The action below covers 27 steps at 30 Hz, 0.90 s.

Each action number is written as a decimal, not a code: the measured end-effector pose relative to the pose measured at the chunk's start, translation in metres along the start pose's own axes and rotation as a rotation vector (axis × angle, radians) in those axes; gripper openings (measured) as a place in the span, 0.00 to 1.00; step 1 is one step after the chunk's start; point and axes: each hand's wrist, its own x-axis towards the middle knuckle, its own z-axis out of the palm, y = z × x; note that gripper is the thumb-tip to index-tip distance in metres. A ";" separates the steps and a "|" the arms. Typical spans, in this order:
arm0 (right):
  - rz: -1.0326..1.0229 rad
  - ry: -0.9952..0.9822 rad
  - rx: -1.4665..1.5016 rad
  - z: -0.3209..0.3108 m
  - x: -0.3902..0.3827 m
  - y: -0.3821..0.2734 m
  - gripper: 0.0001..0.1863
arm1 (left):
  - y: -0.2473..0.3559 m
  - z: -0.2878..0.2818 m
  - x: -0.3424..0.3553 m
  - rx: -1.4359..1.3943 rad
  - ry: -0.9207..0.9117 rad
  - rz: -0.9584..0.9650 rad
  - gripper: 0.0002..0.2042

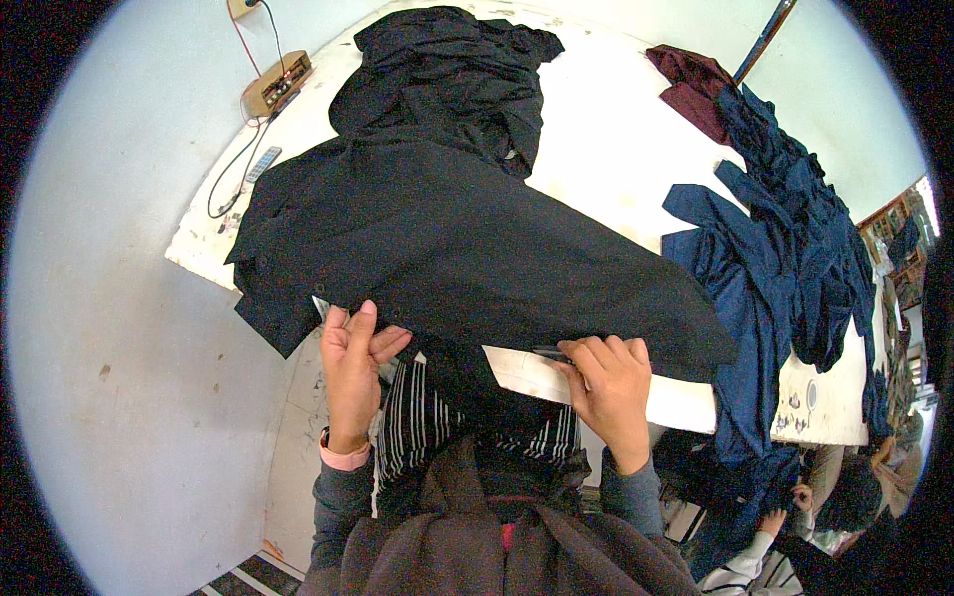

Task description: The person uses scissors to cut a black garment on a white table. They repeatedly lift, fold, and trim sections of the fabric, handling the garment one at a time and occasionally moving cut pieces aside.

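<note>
A black garment (447,238) lies spread at the near edge of the white table, with a few small round buttons or holes faintly visible at its left. My left hand (356,363) pinches its near edge between thumb and fingers, left of centre. Farther right, my right hand (611,382) is closed around a slim dark tool (547,351), whose tip points left beside the garment's near edge. Most of that tool is hidden by my fingers, and its kind cannot be made out. Part of the black cloth hangs below the table edge between my hands.
More black clothes (437,79) are heaped behind the garment. Dark blue clothes (795,248) and a maroon piece (696,84) pile along the right. A wooden box-shaped device (278,84) with cables and a remote control (263,164) sit at left. A co-worker's hand (773,521) shows lower right.
</note>
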 end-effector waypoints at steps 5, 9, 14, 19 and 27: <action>0.049 0.091 0.074 -0.001 0.000 0.000 0.11 | 0.007 -0.001 0.013 0.082 0.026 0.076 0.10; 0.184 0.130 0.238 -0.012 -0.002 -0.004 0.13 | 0.029 -0.022 0.061 0.180 0.094 0.278 0.13; 0.188 0.051 0.324 -0.009 -0.007 -0.004 0.15 | 0.028 -0.043 0.140 0.500 0.175 0.502 0.18; 0.049 0.079 0.177 0.008 0.003 -0.018 0.15 | -0.001 -0.066 0.171 1.025 0.209 0.605 0.18; -0.210 0.085 -0.045 0.035 0.031 -0.028 0.13 | -0.005 -0.060 0.169 0.948 0.213 0.596 0.17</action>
